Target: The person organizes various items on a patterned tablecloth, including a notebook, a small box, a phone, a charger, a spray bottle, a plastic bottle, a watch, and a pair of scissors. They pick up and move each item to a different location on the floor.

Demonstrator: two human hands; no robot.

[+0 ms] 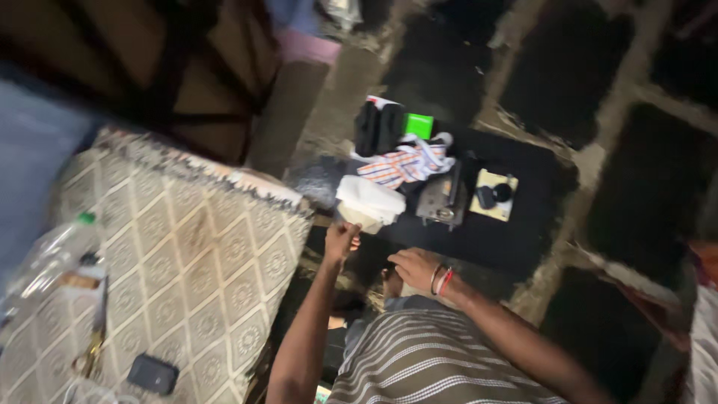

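My left hand point(341, 241) is raised and grips the lower edge of a white folded bundle point(371, 202), cloth or paper. My right hand point(413, 266), with red and metal bangles at the wrist, rests low beside it with fingers curled; whether it holds anything is hidden. Just beyond the bundle lies a black mat point(516, 236) carrying a small metal device point(441, 200), a tan square pad with two black round pieces point(495, 194) and an orange-and-blue striped cloth point(407, 163). My striped shirt fills the bottom of the frame.
Two black upright items point(378, 127) and a green box point(419, 125) stand at the mat's far end. A patterned cloth-covered surface point(194, 254) on the left holds a plastic bottle point(45, 262), scissors point(91, 355) and a small dark case point(153, 372). Dark stone slabs surround it.
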